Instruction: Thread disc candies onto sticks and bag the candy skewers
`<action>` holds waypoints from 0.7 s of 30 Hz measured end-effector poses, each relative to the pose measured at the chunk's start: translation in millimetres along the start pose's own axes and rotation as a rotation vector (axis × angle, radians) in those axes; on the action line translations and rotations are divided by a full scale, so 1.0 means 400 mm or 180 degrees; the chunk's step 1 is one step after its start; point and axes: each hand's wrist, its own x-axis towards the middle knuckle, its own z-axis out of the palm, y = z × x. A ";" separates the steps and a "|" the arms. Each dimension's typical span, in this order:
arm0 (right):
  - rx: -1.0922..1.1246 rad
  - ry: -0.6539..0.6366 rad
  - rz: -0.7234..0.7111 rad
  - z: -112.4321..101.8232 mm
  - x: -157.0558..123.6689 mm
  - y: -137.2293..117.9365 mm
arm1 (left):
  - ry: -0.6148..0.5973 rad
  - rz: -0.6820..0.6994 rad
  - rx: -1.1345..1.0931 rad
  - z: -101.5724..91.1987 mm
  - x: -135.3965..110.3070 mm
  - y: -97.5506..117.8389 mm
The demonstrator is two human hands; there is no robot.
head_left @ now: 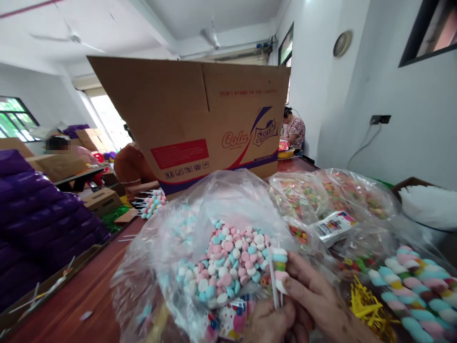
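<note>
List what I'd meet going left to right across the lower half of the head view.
Stack of purple packages, bundle of candy skewers, loose pink, white and blue sweets, short held skewer, right hand, yellow strips, heap of marshmallow skewers.

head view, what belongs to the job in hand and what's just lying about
Seemingly for the job:
stick of sweets in right hand
white stick in left hand
loose sweets in clear bag
rows of sweets, right

Seemingly just lying about:
Cola and Sprite carton
purple bundles, far left
pale scrap on red table
</note>
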 end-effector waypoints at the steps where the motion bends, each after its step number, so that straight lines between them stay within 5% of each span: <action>1: 0.0095 0.0072 0.0087 0.001 -0.006 0.005 | 0.0027 -0.0009 0.0013 0.003 -0.007 -0.008; 6: 0.0140 0.0281 0.0401 0.002 -0.033 0.027 | 0.0518 0.0202 -0.0082 0.020 -0.034 -0.052; 11: -0.0028 -0.0028 0.0468 -0.016 -0.043 0.045 | 0.0977 0.0332 -0.0146 0.000 -0.060 -0.089; 17: -0.1718 0.0310 0.0062 -0.073 -0.016 0.046 | 0.1916 0.0338 -0.0454 -0.055 -0.135 -0.072; 21: -0.2746 0.0123 -0.0183 -0.098 0.024 0.049 | 0.2158 0.0380 -0.0507 -0.082 -0.159 -0.060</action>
